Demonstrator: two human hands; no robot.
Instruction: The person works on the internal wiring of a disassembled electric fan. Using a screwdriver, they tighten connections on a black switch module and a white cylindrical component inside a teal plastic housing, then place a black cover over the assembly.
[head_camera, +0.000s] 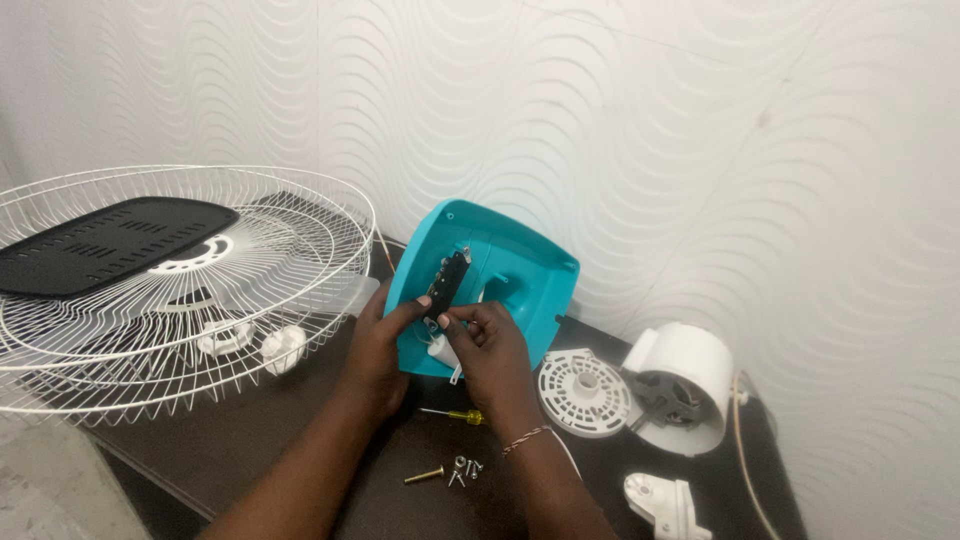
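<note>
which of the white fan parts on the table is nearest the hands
The round vented disc, just right of the right hand; the motor housing and bracket lie farther off.

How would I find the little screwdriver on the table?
Start at the teal fan housing that both hands hold up on the dark table. Just below the right hand lies the small screwdriver. It alone has a yellow handle, unlike the silvery screws nearby.

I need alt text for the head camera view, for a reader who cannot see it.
Two bare hands, left hand and right hand, hold a small black part against a tilted teal plastic housing on a dark table. White wire fan guards lie at left, a white motor casing at right, loose screws in front.
</note>
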